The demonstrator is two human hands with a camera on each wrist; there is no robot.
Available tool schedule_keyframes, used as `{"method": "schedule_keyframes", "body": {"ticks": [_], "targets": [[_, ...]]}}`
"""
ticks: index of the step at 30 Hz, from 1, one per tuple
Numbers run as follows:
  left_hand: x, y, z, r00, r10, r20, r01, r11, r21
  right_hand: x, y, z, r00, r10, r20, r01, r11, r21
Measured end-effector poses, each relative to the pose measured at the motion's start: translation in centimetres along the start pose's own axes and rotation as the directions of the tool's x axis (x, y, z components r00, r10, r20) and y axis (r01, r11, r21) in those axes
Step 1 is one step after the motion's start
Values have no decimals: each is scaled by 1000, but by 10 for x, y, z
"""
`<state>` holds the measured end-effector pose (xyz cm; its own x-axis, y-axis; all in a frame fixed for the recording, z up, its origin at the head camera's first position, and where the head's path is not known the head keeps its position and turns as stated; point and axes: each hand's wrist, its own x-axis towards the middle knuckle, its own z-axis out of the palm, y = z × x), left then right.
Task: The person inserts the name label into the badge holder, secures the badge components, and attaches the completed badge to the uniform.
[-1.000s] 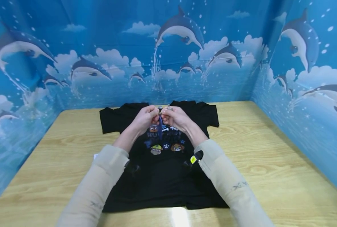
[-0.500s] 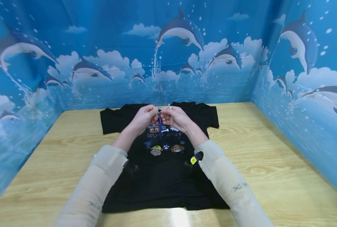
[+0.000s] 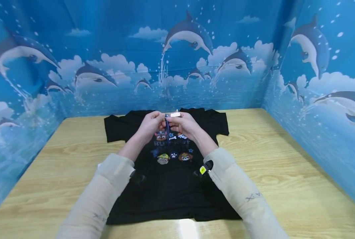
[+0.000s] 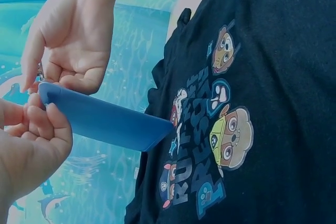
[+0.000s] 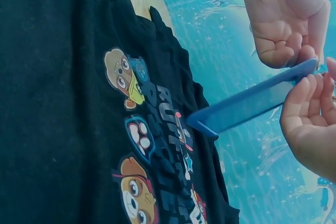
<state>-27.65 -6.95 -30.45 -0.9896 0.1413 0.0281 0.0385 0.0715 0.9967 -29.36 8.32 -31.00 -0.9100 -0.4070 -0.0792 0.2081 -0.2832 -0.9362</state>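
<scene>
Both hands meet above the upper part of a black T-shirt (image 3: 165, 186) laid flat with cartoon dog heads printed on it. Between them hangs a flat blue tag-like piece (image 4: 105, 119), its long body slanting down toward the print. My left hand (image 3: 150, 124) pinches at the upper end of this piece. Fingers of my right hand (image 3: 184, 124) are curled at the same end and pinch a small shiny metal ring or clasp (image 3: 175, 114), which glints in the head view. Fingertips hide much of where metal and blue piece join.
The shirt lies on a wood-grain table (image 3: 276, 159). Behind and to the sides hang blue curtains (image 3: 120, 86) with dolphins. A small white thing (image 3: 99, 165) peeks out beside the left sleeve. My right wrist wears a black band (image 3: 208, 165) with a yellow piece.
The blue piece has turned slightly between the fingers. The metal part at my right hand now shows flatter and brighter. Both arms stay almost in place.
</scene>
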Motion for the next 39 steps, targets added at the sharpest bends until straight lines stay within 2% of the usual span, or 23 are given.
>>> {"method": "schedule_keyframes", "body": {"ticks": [5,10,19,28,34,39], "targets": [[0,2,1,999,0,-33,1,1000,23,1,3,1,1000,-10,-20,11,997,72],[0,5,1,999,-1,-49,3,999,49,2,2,4,999,-33,-23,34,997,69],[-1,6,1,999,-15,-48,18,997,79,3,4,9,995,-13,-102,18,999,49],[-3,6,2,997,17,-78,-7,991,131,6,10,9,984,-18,-180,7,998,-64],[-4,6,0,996,28,-90,-11,982,187,6,9,11,980,-29,-198,8,994,-110],[-4,6,-1,995,37,-94,-17,980,197,5,8,12,978,-33,-205,-3,985,-170]]}}
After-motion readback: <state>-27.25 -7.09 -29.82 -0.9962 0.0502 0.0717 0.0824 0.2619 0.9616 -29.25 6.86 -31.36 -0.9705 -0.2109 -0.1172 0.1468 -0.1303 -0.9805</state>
